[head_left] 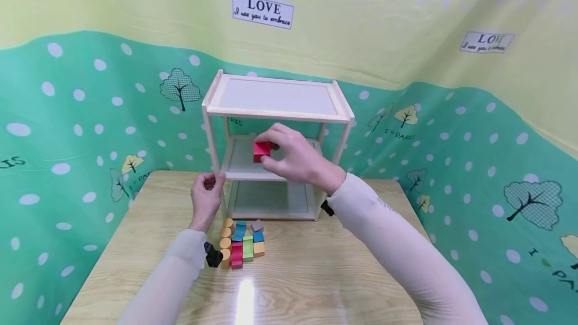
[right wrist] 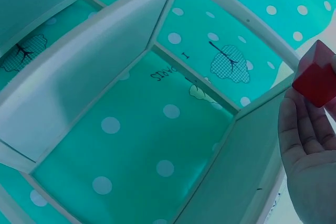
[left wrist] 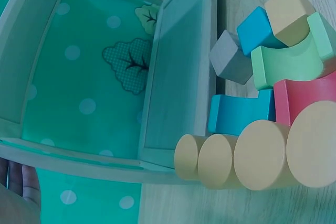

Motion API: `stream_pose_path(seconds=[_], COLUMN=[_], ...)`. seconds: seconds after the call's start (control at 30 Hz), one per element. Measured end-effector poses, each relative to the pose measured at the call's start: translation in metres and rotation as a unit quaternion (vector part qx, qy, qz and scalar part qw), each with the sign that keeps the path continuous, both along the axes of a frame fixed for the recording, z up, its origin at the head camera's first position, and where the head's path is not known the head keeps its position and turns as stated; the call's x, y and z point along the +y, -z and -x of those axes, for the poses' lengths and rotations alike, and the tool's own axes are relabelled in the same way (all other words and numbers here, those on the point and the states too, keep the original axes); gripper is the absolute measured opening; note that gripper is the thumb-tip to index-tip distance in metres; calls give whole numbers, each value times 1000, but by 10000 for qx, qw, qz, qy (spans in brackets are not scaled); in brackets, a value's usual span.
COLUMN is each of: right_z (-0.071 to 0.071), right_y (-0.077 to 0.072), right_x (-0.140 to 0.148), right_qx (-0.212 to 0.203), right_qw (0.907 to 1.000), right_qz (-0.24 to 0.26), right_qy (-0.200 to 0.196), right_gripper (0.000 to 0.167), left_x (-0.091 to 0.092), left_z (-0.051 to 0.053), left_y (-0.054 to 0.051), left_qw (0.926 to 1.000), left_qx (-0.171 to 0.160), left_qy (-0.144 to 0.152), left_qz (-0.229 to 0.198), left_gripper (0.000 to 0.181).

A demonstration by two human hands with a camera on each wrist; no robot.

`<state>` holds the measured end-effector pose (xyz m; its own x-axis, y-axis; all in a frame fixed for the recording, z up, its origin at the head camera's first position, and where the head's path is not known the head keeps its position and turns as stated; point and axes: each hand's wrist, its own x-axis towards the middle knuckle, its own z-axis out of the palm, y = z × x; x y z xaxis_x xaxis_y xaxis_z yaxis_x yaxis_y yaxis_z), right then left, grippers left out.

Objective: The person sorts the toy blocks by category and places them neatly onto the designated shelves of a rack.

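Pinched in the right hand (head_left: 295, 157), the red block (head_left: 261, 151) is held near the centre of the head frame, before the opening above the middle shelf (head_left: 253, 176) of the rack (head_left: 210, 137). Left hand (head_left: 207, 194), left of centre, meets the rack's side (whether it grips cannot be told). Judgement: sound handling calls for a light, level pinch, knuckles clear of the top panel (head_left: 277, 97).

The red block (head_left: 262, 151) in the right hand (head_left: 295, 158) looked smooth and painted. Beside the left hand (head_left: 206, 198), the shelf unit (head_left: 280, 115) seemed matt wood; below both hands, the wood-grained tabletop (head_left: 311, 270) shone glossily. Beyond them, the backdrop (head_left: 149, 1) was creased cloth.
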<state>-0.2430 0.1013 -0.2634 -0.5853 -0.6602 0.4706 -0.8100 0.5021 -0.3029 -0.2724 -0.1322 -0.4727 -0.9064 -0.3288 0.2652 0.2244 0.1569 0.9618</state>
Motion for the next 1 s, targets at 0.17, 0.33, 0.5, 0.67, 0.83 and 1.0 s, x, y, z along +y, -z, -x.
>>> stream_pose_path(seconds=[0.17,0.33,0.5,0.67,0.83,1.0], right_z=[3,7,12,19,28,36], right_y=[-9,-19,-30,-41,-50,-56], right_x=[-3,-6,-12,-18,-26,-34], right_qx=[7,70,96,132,41,-170], right_qw=[10000,9999,9996,9993,9993,9988], right_qz=[3,55,217,349,346,323], right_qy=[0,-75,-128,-58,139,313], right_gripper=[30,29,29,30,31,31], left_x=[0,1,0,2,1,1], left_z=[3,4,4,3,1,1], left_y=[2,4,4,4,3,3], left_qw=[10000,9999,9998,9998,9999,9999], left_qx=[79,97,158,166,103,138], left_qy=[0,-10,-43,-39,-66,-73], left_qz=[-49,-31,-91,-37,-17,36], left_gripper=[42,40,38,39,39,39])
